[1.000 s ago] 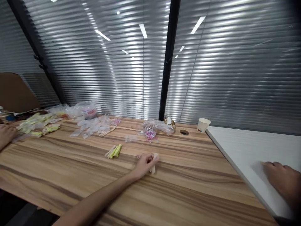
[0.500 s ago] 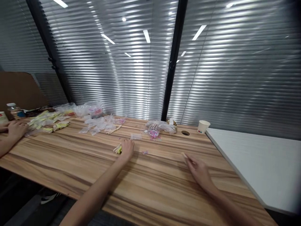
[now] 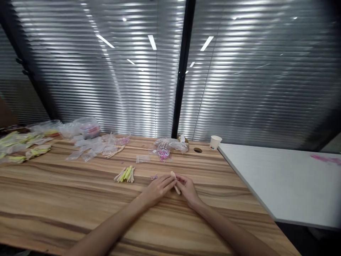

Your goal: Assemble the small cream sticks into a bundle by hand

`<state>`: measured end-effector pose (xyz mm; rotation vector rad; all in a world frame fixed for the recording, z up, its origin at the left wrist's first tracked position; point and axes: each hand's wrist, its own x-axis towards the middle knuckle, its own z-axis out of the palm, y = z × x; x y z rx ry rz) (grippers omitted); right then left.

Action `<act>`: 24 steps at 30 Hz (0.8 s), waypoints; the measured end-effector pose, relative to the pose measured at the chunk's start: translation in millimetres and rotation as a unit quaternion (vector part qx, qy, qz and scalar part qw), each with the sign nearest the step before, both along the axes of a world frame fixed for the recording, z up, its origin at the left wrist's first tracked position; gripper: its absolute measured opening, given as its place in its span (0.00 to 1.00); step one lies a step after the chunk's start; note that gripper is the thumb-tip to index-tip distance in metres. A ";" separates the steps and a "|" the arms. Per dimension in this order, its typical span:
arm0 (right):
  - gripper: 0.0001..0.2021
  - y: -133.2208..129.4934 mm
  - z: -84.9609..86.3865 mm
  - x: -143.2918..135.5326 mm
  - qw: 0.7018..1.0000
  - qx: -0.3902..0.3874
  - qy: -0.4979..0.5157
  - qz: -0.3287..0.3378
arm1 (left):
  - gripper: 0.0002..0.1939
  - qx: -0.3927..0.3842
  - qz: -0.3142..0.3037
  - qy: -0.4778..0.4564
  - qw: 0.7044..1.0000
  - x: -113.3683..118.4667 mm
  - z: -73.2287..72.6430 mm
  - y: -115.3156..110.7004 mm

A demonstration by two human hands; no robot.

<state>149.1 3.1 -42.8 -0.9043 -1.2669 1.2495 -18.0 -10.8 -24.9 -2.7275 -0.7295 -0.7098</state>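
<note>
In front of me, a slender cream-coloured stick-like piece (image 3: 177, 190) stands out between my hands, its exact kind too small to make out. My left hand (image 3: 159, 189) lies over its upper part with the fingers closed on it. From the other side my right hand (image 3: 188, 189) pinches the same piece. A small bundle of yellow and cream pieces (image 3: 125, 174) lies to the left on the wooden table (image 3: 80, 192). Tiny pink and blue bits (image 3: 154, 176) are scattered just beyond my left hand.
Beyond the hands are a flat clear bag (image 3: 143, 158), a bag of pink bits (image 3: 163, 152) and a paper cup (image 3: 215, 142). A heap of clear bags (image 3: 98, 145) and yellow pieces (image 3: 16, 142) spread left. A white tabletop (image 3: 266, 174) adjoins on the right.
My left hand has left the yellow and cream bundle and come right to the piece in my right hand. Both hands now meet on it. The view has turned right.
</note>
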 end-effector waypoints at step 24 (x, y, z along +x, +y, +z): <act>0.15 -0.1 -0.8 1.7 0.999 0.014 0.030 0.018 | 0.19 -0.393 0.112 -0.372 0.833 18.6 -10.6 10.1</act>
